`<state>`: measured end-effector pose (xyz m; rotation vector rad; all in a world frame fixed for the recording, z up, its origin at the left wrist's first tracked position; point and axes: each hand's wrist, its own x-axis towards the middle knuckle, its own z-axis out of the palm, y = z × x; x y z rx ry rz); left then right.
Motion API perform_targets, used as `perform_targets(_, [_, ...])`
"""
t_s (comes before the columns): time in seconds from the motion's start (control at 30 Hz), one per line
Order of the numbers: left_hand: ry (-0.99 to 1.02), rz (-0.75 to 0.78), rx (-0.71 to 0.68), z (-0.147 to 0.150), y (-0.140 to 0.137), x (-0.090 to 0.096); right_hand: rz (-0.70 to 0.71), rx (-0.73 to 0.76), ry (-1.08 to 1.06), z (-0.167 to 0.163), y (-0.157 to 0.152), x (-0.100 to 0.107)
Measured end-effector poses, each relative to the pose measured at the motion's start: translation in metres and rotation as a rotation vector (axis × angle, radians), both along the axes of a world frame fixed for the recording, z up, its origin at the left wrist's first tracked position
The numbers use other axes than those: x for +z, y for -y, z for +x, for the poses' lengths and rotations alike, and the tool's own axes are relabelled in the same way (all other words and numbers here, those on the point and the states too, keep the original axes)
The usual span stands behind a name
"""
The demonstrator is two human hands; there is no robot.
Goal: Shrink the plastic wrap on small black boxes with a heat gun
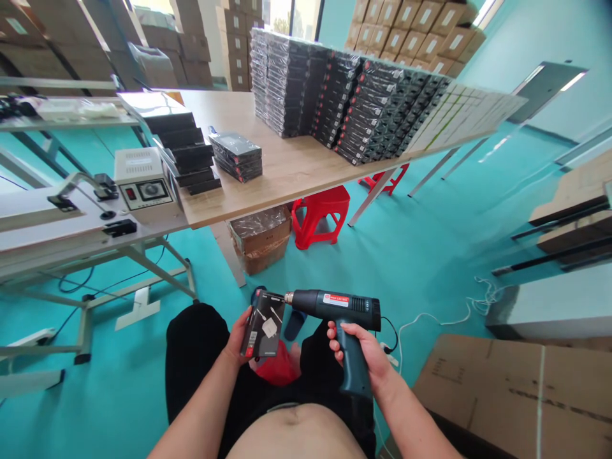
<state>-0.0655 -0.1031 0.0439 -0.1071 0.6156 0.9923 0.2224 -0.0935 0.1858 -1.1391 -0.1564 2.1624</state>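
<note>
My left hand point(238, 336) grips a small black charger box point(262, 324) by its left edge. A white plug and cable are pictured on its front, which is tilted up toward me. In my right hand point(356, 347) is a dark blue-green heat gun point(335, 306), held by its handle with fingers wrapped round the grip. Its metal nozzle points left, right at the upper right edge of the box; I cannot tell whether they touch. Both are above my lap, over a red stool seat point(278, 364) between my knees.
A wooden table point(282, 159) ahead carries tall stacks of wrapped black boxes point(368, 108), a short stack point(236, 153) and unwrapped boxes point(184, 150). A sealing machine point(143, 182) stands left. Red stools point(322, 213) and a carton point(262, 236) are underneath; a large carton point(516, 389) is right, near a cable point(430, 317).
</note>
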Motion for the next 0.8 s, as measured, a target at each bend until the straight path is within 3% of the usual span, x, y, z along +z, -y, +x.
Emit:
perform_targets(0.17, [0.008,-0.027,0.031,0.002,0.000,0.002,0.037,0.046,0.029,-0.019,-0.006,0.004])
perform_targets(0.27, [0.003,-0.039,0.007,0.001,0.000,0.001,0.128,0.121,0.103,-0.031,-0.008,0.010])
perform_targets(0.47, [-0.010,-0.049,-0.010,-0.001,0.001,-0.001,0.456,0.662,0.317,-0.036,-0.002,0.035])
perform_targets(0.53, [-0.020,-0.054,0.012,-0.001,0.001,0.000,0.493,0.679,0.390,-0.039,-0.003,0.040])
perform_targets(0.67, [-0.041,-0.040,0.014,-0.001,0.000,0.001,0.515,0.480,0.480,-0.048,-0.010,0.046])
perform_targets(0.8, [-0.017,-0.038,-0.005,-0.003,-0.001,-0.002,0.571,0.786,0.490,-0.051,-0.010,0.053])
